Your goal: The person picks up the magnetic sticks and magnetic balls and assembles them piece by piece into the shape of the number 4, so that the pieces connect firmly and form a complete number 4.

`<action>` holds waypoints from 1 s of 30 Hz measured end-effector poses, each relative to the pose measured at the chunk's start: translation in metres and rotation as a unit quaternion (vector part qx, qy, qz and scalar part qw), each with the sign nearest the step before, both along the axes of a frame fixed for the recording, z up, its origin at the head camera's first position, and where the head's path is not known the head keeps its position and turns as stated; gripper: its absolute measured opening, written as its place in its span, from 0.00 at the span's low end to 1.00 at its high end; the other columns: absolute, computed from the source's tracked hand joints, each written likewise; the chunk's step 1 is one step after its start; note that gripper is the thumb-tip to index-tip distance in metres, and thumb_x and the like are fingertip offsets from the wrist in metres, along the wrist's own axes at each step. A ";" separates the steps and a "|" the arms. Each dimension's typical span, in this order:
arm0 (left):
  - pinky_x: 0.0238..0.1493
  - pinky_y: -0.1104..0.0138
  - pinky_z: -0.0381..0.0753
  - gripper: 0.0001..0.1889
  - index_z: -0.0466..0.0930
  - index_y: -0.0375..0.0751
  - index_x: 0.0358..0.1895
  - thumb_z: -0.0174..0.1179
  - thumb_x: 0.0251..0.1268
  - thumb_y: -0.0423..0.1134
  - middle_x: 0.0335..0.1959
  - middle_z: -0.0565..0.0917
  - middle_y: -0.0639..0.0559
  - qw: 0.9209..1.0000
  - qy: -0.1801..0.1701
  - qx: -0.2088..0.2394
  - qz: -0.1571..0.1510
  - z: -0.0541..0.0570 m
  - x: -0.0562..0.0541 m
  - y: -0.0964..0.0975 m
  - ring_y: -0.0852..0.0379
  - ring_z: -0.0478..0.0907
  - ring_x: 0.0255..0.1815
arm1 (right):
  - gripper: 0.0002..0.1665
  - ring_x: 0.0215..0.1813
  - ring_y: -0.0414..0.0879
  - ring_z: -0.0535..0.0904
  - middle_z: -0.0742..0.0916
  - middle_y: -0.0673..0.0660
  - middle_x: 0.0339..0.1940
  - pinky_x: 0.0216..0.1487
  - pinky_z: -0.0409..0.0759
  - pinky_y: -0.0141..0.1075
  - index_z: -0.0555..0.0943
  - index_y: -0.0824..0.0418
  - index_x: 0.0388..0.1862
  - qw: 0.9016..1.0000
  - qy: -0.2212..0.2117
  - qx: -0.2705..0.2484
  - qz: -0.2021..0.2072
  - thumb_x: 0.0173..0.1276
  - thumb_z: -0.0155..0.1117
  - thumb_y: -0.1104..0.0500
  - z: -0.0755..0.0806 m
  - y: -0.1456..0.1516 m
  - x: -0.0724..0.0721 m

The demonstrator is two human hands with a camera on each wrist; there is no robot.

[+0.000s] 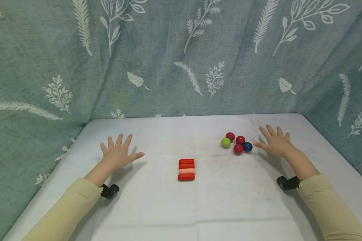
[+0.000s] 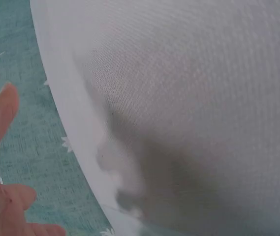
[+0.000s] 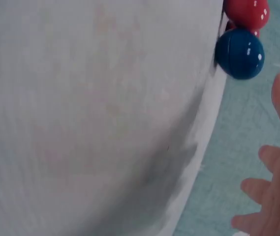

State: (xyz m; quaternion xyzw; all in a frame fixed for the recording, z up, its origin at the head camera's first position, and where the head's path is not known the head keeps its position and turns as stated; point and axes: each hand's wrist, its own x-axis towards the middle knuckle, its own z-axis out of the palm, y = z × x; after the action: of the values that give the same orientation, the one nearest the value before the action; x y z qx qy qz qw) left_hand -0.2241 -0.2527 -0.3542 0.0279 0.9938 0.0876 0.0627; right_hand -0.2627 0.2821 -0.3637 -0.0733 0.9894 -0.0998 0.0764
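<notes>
Both hands are held over a white table with fingers spread, and neither holds anything. The left hand (image 1: pixel 116 155) is over the table's left side, away from the objects. Over the right side, the right hand (image 1: pixel 276 144) has its thumb close to a dark blue ball (image 1: pixel 247 146). Beside that ball lie a green ball (image 1: pixel 226 142) and three red balls, the nearest red ball (image 1: pixel 238 149) among them. In the middle, several short sticks are stacked in a column: red sticks (image 1: pixel 186 177) and one peach stick (image 1: pixel 186 171).
The white tablecloth (image 1: pixel 157 207) has faint creases. A green curtain (image 1: pixel 157 60) with white leaf prints rises behind the table and along its sides. A black wrist strap piece (image 1: pixel 110 191) sits at the left cuff, another black piece (image 1: pixel 286 183) at the right.
</notes>
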 end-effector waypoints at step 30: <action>0.56 0.46 0.65 0.37 0.56 0.39 0.69 0.57 0.60 0.52 0.62 0.68 0.38 0.977 0.069 0.169 -0.109 -0.001 0.001 0.060 0.38 0.64 0.61 | 0.31 0.56 0.61 0.72 0.76 0.66 0.58 0.51 0.74 0.51 0.66 0.66 0.64 0.966 0.061 -0.229 0.101 0.65 0.60 0.56 0.028 -0.087 0.038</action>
State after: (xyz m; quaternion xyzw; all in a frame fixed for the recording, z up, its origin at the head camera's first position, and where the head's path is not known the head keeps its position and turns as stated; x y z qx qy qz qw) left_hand -0.2236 -0.1926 -0.3548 0.1521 0.9575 0.2450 -0.0028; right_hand -0.2244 0.1949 -0.3352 -0.1941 0.9305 -0.3106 0.0066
